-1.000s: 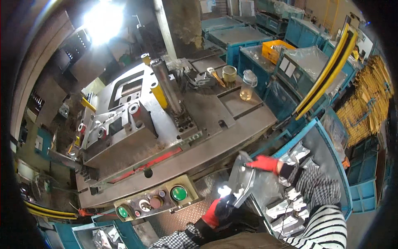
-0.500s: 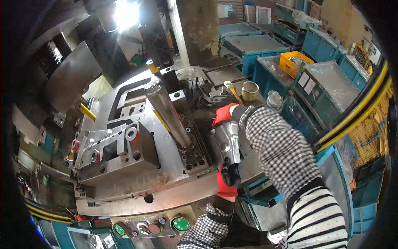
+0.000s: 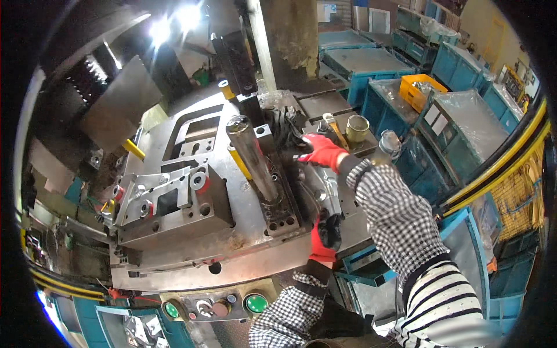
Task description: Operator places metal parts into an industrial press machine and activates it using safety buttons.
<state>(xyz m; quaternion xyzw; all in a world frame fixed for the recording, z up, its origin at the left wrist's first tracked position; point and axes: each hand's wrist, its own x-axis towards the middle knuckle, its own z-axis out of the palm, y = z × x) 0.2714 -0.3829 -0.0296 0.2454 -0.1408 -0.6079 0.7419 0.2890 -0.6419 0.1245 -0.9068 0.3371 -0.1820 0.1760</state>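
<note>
A shiny stamped sheet-metal part [image 3: 329,191] lies lengthwise on the bench to the right of the press die. My left hand [image 3: 325,236], in a red glove with a black palm, is closed at its near end. At the far end, my right hand [image 3: 322,152], in a red glove, reaches leftward with its fingers apart. Those fingertips are close to a heap of dark pieces [image 3: 285,130]; what they touch is not clear. Left of both hands stands a thick steel guide post [image 3: 250,156] on the die plate.
A die block [image 3: 174,203] sits on the steel plate at left. Green push buttons [image 3: 256,303] line the front panel. Beyond my right hand stand a tin can [image 3: 357,128] and a yellow-handled tool [image 3: 335,129]. Blue bins [image 3: 365,61] and a yellow-black rail [image 3: 493,165] are at right.
My right hand has come off the far end of the metal part, its fingers now spread. My left hand stays at the near end. The whole view has shifted slightly.
</note>
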